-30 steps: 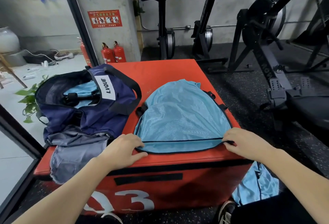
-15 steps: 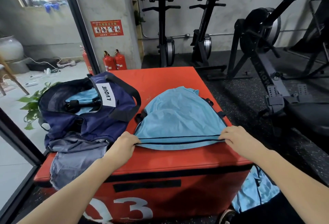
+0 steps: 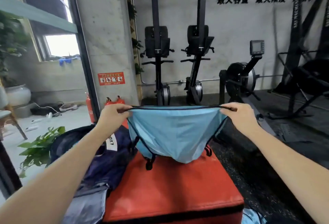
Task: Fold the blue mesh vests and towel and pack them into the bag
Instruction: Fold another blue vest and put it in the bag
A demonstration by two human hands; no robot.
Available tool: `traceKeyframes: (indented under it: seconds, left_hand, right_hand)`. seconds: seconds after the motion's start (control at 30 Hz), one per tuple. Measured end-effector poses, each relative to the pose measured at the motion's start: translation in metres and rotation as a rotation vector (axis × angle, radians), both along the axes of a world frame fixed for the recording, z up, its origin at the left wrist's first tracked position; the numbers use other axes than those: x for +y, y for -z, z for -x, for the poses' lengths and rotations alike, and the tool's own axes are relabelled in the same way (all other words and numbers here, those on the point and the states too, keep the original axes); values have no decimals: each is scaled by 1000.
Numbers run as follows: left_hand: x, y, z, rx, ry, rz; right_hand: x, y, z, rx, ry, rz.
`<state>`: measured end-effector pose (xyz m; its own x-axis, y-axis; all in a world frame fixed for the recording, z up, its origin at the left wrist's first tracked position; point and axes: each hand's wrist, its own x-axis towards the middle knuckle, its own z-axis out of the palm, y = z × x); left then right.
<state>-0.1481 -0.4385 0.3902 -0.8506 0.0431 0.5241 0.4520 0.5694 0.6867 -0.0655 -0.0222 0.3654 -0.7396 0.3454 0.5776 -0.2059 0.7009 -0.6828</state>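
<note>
A light blue mesh vest [image 3: 175,134] with dark trim hangs stretched in the air above the red box [image 3: 170,190]. My left hand [image 3: 114,115] pinches its dark hem at the left corner and my right hand [image 3: 236,115] pinches the right corner. The vest's lower end sags down and touches the box top. The navy bag [image 3: 106,163] with a white label lies on the left part of the box, partly hidden by my left forearm. A grey towel [image 3: 89,206] lies in front of the bag at the box's near left corner.
Another light blue vest [image 3: 252,217] lies on the floor at the box's near right corner. Two upright rowing machines [image 3: 178,63] stand against the far wall, with more black gym gear to the right. A green plant [image 3: 41,145] and fire extinguishers [image 3: 114,101] stand to the left.
Both hands have lifted the vest by its hem from lying flat on the box up into the air. The camera has tilted upward.
</note>
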Motion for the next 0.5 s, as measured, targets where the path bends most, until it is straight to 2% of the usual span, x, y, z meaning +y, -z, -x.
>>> traceKeyframes:
  seconds: [0.17,0.27,0.33,0.5]
  left_hand:
    - [3,-143,-18,135,110,-153]
    - [-8,-201,-32,142,126,-221]
    - [-15,-227,-40,129,177,-304]
    - [-28,-251,-54,53,227,-290]
  right_hand:
    - [-7,-137,-12,157,-55,161]
    - [-12,-196,-34,141,-99,163]
    - [-14,-224,-50,111,-115,131]
    - [-15,-253,-69,-6,-162,102]
